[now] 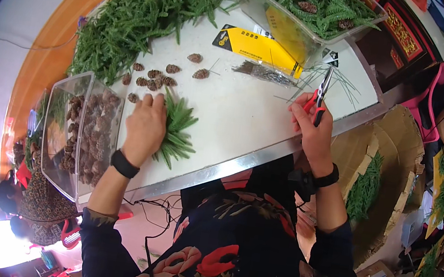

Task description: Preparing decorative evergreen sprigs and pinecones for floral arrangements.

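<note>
My left hand (145, 125) lies palm down on the white table (236, 112), its fingers closed over a small green artificial pine sprig (178, 130). Several small brown pine cones (154, 76) lie just beyond its fingertips. My right hand (310, 128) grips red-handled pliers (320, 92) near the table's right edge, jaws pointing away from me. A bundle of thin wires (264, 72) lies beside the plier tips.
A clear plastic bin (80, 131) of pine cones stands at the left. A heap of green sprigs (137, 15) covers the far left; another clear bin (306, 9) holds more sprigs. A yellow packet (256, 46) lies by it. Cardboard boxes (382, 159) stand at the right.
</note>
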{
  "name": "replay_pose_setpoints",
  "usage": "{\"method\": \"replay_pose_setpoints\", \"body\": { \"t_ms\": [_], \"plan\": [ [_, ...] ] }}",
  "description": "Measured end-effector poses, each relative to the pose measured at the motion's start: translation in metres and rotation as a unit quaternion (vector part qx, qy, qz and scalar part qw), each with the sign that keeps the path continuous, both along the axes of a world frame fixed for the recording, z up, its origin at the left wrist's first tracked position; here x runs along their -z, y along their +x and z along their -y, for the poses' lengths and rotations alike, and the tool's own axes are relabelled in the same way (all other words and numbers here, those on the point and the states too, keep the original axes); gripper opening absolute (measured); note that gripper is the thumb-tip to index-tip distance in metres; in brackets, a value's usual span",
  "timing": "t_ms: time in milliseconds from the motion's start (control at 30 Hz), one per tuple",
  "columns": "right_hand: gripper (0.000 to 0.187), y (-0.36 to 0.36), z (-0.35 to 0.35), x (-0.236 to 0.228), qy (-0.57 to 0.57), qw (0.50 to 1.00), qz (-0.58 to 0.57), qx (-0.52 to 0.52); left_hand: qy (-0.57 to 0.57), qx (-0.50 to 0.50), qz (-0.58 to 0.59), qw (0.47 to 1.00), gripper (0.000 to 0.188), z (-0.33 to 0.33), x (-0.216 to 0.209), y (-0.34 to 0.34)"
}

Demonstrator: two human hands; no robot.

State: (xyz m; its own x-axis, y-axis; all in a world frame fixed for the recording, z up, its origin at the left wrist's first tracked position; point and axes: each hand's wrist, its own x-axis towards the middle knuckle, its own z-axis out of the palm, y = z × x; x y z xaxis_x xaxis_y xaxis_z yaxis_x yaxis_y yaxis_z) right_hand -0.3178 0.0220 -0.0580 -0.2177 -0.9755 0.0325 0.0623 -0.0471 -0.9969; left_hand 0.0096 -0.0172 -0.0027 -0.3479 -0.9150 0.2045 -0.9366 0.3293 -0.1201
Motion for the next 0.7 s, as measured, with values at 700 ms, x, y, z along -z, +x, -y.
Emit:
{"method": "replay_pose_setpoints", "body": {
  "t_ms": [700],
  "plan": [
    [0.009,0.0,-0.016,0.008,-0.109,0.988,-0.107,-0.013,0.084,0.17,-0.011,0.982,0.034,0.151,-0.067,-0.046]
  ]
}}
